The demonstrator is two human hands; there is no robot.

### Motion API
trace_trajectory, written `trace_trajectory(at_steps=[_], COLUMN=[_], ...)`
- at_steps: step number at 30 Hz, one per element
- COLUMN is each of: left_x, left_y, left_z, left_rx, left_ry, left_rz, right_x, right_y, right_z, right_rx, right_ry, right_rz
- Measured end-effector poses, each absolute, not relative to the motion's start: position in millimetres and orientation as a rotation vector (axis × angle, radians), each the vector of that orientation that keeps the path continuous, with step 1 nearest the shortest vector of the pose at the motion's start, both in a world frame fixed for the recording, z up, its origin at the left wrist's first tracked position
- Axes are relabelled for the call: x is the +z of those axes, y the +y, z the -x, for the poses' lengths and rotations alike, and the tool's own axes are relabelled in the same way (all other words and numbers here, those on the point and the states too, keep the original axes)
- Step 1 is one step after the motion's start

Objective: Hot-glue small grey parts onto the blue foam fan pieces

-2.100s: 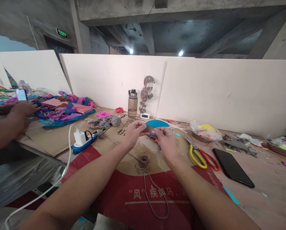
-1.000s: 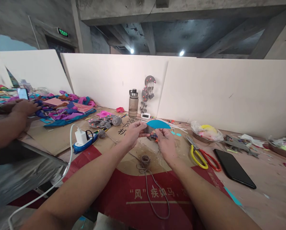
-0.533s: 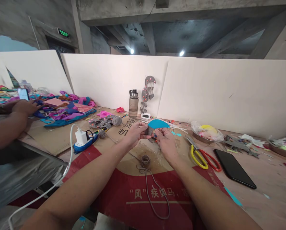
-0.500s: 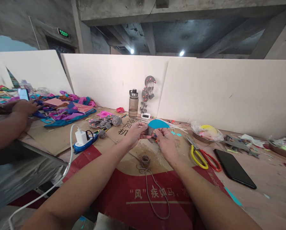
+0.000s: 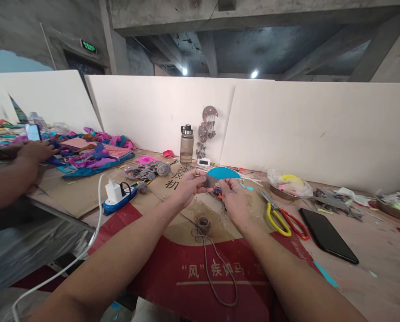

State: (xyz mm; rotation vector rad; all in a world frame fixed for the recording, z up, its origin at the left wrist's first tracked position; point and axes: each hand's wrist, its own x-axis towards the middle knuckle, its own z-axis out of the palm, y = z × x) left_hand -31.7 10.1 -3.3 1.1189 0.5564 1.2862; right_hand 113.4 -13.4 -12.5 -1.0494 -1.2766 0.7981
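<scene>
A small grey piece [image 5: 210, 181] is pinched at its two ends, by the left hand [image 5: 188, 185] on one side and the right hand [image 5: 235, 199] on the other, and is held above the cardboard sheet [image 5: 173, 250]. A blue half-disc [image 5: 222, 173] is seen just behind it. A coil of grey cord [image 5: 202, 222] lies below the hands, and yellow-and-red scissors [image 5: 282, 218] and a black phone [image 5: 329, 235] lie to the right. A co-worker's hand [image 5: 34, 151] rests at far left.
</scene>
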Motion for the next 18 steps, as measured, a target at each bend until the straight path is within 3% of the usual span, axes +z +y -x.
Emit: trace_trajectory(at_steps=[18], left_x=[-8.1], left_y=[16.5], left_z=[34.3], left_rx=[1.263], left_ry=[0.55], left_rz=[-1.191], right_x=[-13.2], right_y=[-12.4], right_z=[-112.3], right_rx=[0.795], right_ry=[-1.289], right_rz=[1.055])
